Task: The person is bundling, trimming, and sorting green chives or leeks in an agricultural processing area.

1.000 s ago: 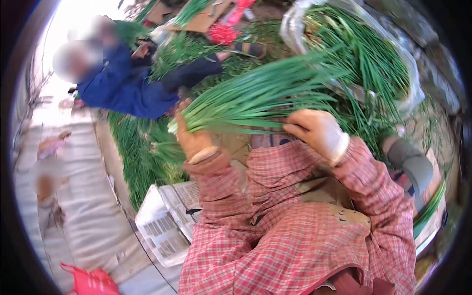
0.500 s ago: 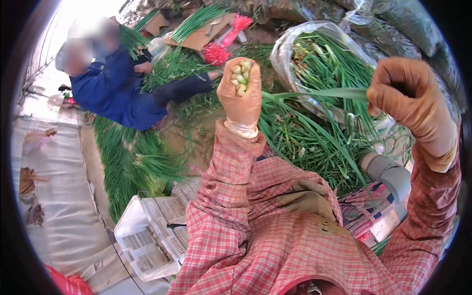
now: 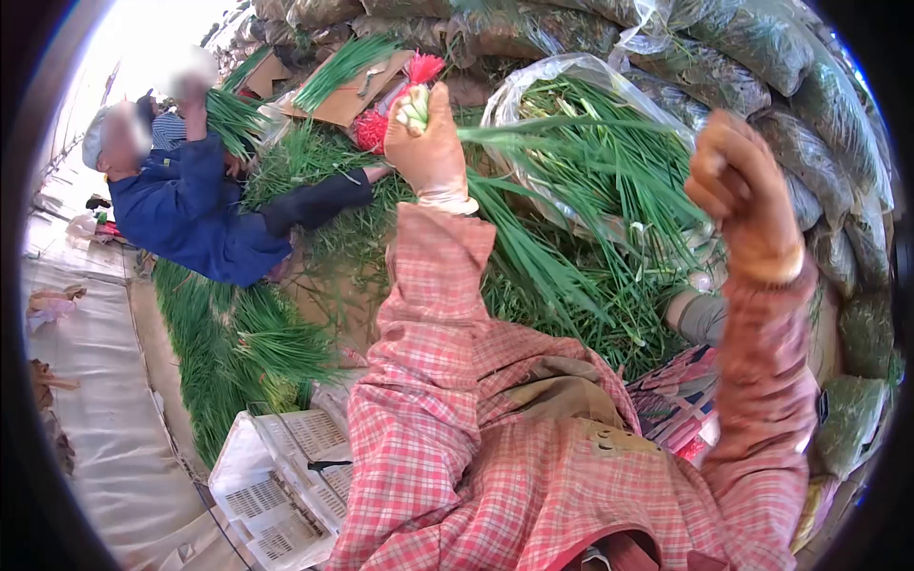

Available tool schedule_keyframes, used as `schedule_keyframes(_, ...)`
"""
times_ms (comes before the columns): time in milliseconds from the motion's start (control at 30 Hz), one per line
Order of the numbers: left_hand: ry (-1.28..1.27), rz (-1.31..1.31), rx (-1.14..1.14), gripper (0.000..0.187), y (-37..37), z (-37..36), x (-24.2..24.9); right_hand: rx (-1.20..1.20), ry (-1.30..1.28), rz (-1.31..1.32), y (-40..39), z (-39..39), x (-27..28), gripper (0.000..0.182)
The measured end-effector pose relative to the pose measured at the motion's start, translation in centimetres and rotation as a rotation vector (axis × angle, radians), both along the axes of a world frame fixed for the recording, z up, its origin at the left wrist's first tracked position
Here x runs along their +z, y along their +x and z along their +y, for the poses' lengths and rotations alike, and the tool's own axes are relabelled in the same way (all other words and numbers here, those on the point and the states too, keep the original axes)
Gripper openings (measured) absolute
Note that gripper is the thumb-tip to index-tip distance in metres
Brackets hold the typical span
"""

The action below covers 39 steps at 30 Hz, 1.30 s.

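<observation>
My left hand [image 3: 426, 147], in a tan glove, is closed round a bunch of green onions [image 3: 413, 108]. Their pale white-green ends poke out at the top of the fist, and long green leaves fan out to the right and down. My right hand [image 3: 738, 176], gloved too and slightly blurred, is raised at the right with its fingers curled in. A blurred green leaf [image 3: 609, 125] stretches from the bunch towards it. Whether these fingers grip the leaf tip or anything else is hidden. Behind the leaves stands an open clear plastic bag [image 3: 497, 107] full of green onions.
A co-worker in blue [image 3: 190, 214] sits at the left among greens. Green onions [image 3: 228, 352] lie on the ground near a white plastic crate [image 3: 276, 485]. Cardboard [image 3: 340, 108] and red netting [image 3: 371, 131] lie at the back. Stuffed plastic sacks [image 3: 705, 76] are stacked behind and right.
The view has shifted, so most things sit further left. My right hand has turned and its fingers have curled tighter; the leaf it pinched now looks blurred. My left hand keeps its bunch.
</observation>
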<state>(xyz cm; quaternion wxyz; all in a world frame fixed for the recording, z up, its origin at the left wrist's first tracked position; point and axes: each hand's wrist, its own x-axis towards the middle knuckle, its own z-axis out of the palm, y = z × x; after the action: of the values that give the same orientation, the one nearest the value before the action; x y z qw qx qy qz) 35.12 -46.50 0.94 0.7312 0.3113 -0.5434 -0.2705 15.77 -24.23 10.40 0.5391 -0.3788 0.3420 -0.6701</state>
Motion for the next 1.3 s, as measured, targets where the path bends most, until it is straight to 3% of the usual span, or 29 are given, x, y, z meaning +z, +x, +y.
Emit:
schedule_keyframes(33,-0.095,-0.09,0.18,0.019,0.9,-1.8,-1.4,0.116,-0.219,-0.146,0.6,0.8,-0.7,0.011)
schedule_keyframes(67,-0.185,-0.183,0.361,0.018,2.3,-3.3,-2.6,-0.016,-0.317,-0.148,0.2,2.2,-1.8,0.017)
schedule_keyframes(100,0.101,-0.093,0.182,0.015,4.9,-3.6,-3.2,-0.154,-0.42,-0.153,-1.0,4.0,-3.0,0.024)
schedule_keyframes(133,0.298,0.229,0.027,0.013,7.0,-4.3,-3.8,-0.176,-0.383,-0.124,-2.2,5.7,-3.7,0.02)
schedule_keyframes(167,0.298,0.401,0.132,0.015,7.5,-2.9,-2.3,-0.19,-0.338,-0.096,-2.8,7.1,-4.4,0.015)
schedule_keyframes(233,0.314,0.384,0.182,0.015,12.0,-4.5,-4.0,-0.273,-0.207,0.086,-2.5,8.8,-4.2,0.015)
schedule_keyframes(300,0.428,0.711,0.081,0.022,13.8,-3.6,-2.4,-0.38,-0.001,0.303,-2.3,9.8,-5.4,0.018)
schedule_keyframes(367,0.466,0.811,0.0,0.028,16.4,-4.0,-2.3,-0.515,0.282,0.559,-2.2,9.6,-9.3,0.022)
schedule_keyframes(433,0.495,0.909,-0.135,0.033,19.6,-5.2,-2.5,-0.341,0.342,0.928,-1.7,8.3,-13.8,0.024)
schedule_keyframes(500,0.538,1.002,-0.329,0.037,22.0,-5.8,-2.4,0.123,0.647,2.238,0.0,7.2,-14.4,0.039)
schedule_keyframes(600,0.485,0.779,-0.313,0.036,26.7,-8.3,-4.2,-0.042,0.392,2.015,0.0,8.1,-18.9,0.056)
schedule_keyframes(700,0.459,0.636,-0.393,0.031,28.0,-8.2,-4.6,0.118,0.307,1.795,2.2,8.1,-17.4,0.053)
schedule_keyframes(767,0.575,1.087,-0.524,0.029,27.8,-7.3,-3.0,0.211,0.243,1.707,3.7,8.0,-16.6,0.05)
schedule_keyframes(833,0.528,1.024,-0.541,0.027,28.5,-7.8,-3.8,0.287,0.22,1.657,5.1,8.3,-17.7,0.052)
schedule_keyframes(933,0.418,0.884,-0.45,0.022,26.8,-7.0,-3.5,0.819,0.263,1.535,7.2,7.2,-12.0,0.053)
schedule_keyframes(1000,0.207,0.385,-0.273,0.02,26.1,-6.5,-1.9,0.503,-0.348,1.141,8.0,7.2,-10.0,0.049)
schedule_keyframes(1033,0.107,-0.018,-0.063,0.019,23.4,-4.3,0.2,0.311,-0.612,0.93,8.4,7.3,-8.9,0.048)
schedule_keyframes(1067,-0.011,-0.361,0.214,0.019,20.6,-2.3,2.3,0.204,-0.636,0.94,8.5,6.9,-6.1,0.049)
schedule_keyframes(1100,0.093,-0.074,-0.077,0.016,17.7,-0.1,5.4,0.095,-0.653,0.951,8.3,6.2,-3.4,0.05)
schedule_keyframes(1133,0.116,0.049,-0.251,0.016,14.9,1.1,7.4,0.004,-0.666,0.984,8.2,5.4,-1.5,0.051)
schedule_keyframes(1300,0.089,0.18,-1.023,0.015,-0.6,10.6,14.5,-0.343,-0.582,1.254,5.7,5.8,3.3,0.056)
